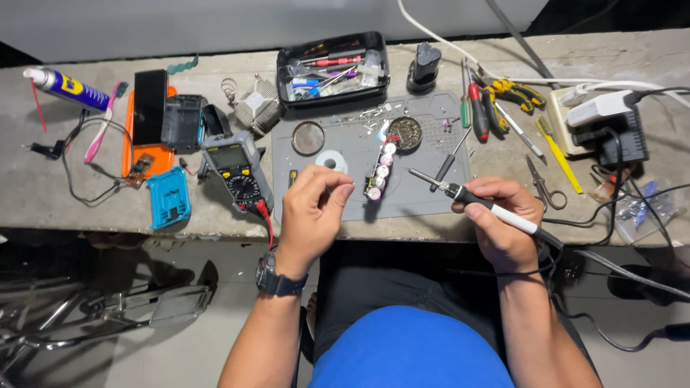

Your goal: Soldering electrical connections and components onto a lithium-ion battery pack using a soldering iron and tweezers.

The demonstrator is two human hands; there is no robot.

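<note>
My right hand point(503, 219) grips a soldering iron point(474, 200) like a pen, its tip pointing left toward a row of cylindrical battery cells point(380, 171) lying on the grey work mat point(431, 136). My left hand point(313, 208) hovers over the mat's front left part, fingers pinched together near a small roll of solder wire point(332, 162); whether it holds a strand I cannot tell. A black watch sits on my left wrist.
A multimeter point(237, 169) with a red lead lies left of the mat, beside a blue casing point(169, 196) and an orange tray point(147, 154). A black parts tray point(334, 68) stands behind. Screwdrivers, pliers point(510, 93), scissors point(543, 183) and a power unit point(611, 122) crowd the right.
</note>
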